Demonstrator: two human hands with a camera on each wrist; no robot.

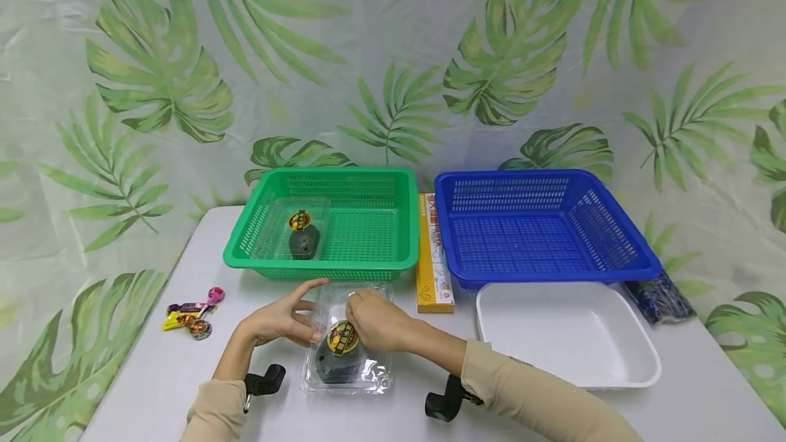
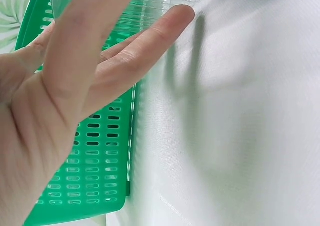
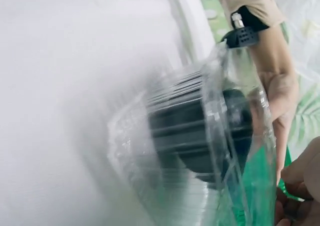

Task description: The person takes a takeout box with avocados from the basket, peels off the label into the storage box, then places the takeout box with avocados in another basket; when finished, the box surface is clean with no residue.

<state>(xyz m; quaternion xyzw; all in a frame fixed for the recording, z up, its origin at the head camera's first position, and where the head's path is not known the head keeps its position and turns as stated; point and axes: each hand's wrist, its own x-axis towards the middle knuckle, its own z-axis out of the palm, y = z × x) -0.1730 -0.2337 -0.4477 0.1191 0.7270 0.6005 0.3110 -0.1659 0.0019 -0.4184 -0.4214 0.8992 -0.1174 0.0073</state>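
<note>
A clear plastic clamshell box (image 1: pixel 362 368) lies on the white table in front of me, with a dark rounded object (image 1: pixel 329 365) inside and a yellow-and-black label (image 1: pixel 342 337) on its lid. My right hand (image 1: pixel 362 309) rests on top of it, fingers curled over the lid's far edge. My left hand (image 1: pixel 307 316) touches the box's left side with straight, spread fingers (image 2: pixel 150 36). The right wrist view shows the box (image 3: pixel 165 186) blurred and close, the dark object (image 3: pixel 195 131) showing through it.
A green basket (image 1: pixel 319 269) behind the hands holds a second, similar clear box (image 1: pixel 299 229). To its right are a yellow carton (image 1: pixel 432 258), a blue basket (image 1: pixel 552 273), a white tray (image 1: pixel 641 360) and a dark blue packet (image 1: pixel 666 299). Wrapped candies (image 1: pixel 193 312) lie at the left.
</note>
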